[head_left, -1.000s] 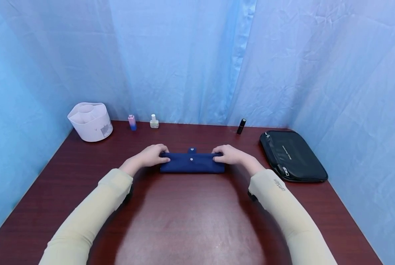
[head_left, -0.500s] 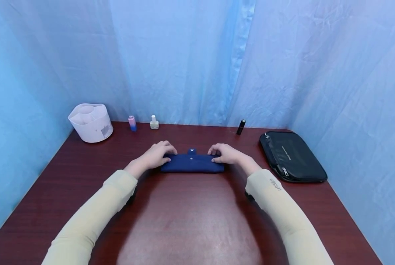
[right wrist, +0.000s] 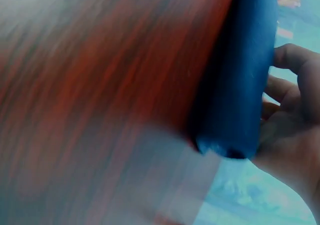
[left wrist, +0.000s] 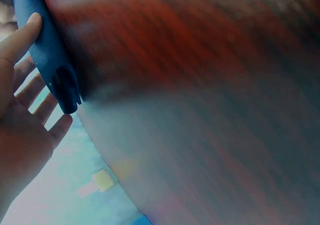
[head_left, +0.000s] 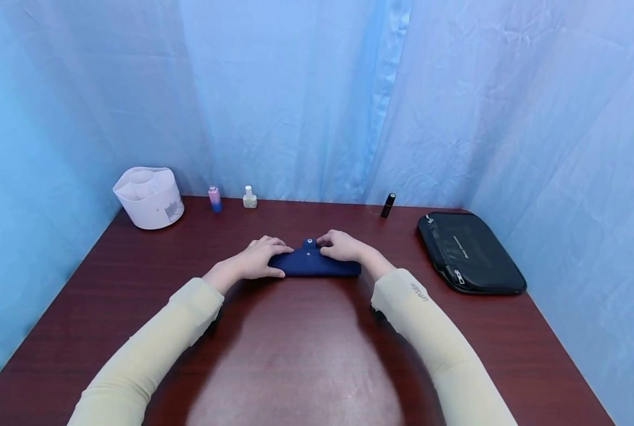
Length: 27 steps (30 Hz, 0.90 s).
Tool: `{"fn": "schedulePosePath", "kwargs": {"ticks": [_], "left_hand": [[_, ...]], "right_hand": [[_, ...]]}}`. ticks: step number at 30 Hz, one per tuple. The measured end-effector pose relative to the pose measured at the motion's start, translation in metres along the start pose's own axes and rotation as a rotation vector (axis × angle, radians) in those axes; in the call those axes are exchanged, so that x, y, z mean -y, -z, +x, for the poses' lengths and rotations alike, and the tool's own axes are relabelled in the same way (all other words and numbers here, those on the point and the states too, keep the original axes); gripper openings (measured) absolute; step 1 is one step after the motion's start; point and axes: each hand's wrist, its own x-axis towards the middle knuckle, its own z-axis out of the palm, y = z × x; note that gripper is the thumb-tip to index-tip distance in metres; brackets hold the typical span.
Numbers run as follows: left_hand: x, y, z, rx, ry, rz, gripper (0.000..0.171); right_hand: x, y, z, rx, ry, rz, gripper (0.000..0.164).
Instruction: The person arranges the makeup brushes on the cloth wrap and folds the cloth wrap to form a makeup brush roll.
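Observation:
A navy-blue rolled pouch (head_left: 317,267) lies crosswise on the table, its small snap tab (head_left: 309,243) sticking out at the far side. A metal snap shows on the pouch's top. My left hand (head_left: 255,258) rests over the pouch's left end, thumb at the near side and fingers spread; in the left wrist view the thumb touches the blue roll (left wrist: 50,50), whose open end shows. My right hand (head_left: 343,246) lies over the right half, fingertips right at the tab and thumb on the pouch. In the right wrist view its fingers curve loosely behind the roll (right wrist: 235,85).
A white organizer (head_left: 149,201) stands at the back left, with a pink-and-blue tube (head_left: 214,199) and a nail polish bottle (head_left: 249,198) beside it. A small black tube (head_left: 388,205) stands at the back. A black zip case (head_left: 468,251) lies at the right.
Both hands have moved inward from the pouch's ends. The right hand has come left to the snap tab; the left hand has spread further over the left end. The pouch stays in place.

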Motion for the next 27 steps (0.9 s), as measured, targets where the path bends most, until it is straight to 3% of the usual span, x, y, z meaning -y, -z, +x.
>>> {"fn": "schedulePosePath", "kwargs": {"ticks": [5, 11, 22, 27], "left_hand": [[-0.002, -0.001, 0.003, 0.021, 0.008, -0.014, 0.058], [-0.004, -0.001, 0.004, 0.016, 0.014, -0.015, 0.056], [-0.003, -0.001, 0.003, 0.027, 0.037, -0.018, 0.053], [-0.001, -0.001, 0.003, 0.025, 0.033, -0.013, 0.053]], "right_hand": [[-0.003, -0.007, 0.010, -0.021, 0.021, 0.124, 0.042], [-0.009, -0.009, 0.007, -0.024, 0.173, 0.211, 0.031], [-0.015, -0.016, -0.001, -0.202, 0.483, 0.074, 0.033], [-0.013, -0.019, -0.003, -0.245, 0.552, -0.022, 0.032]]}}
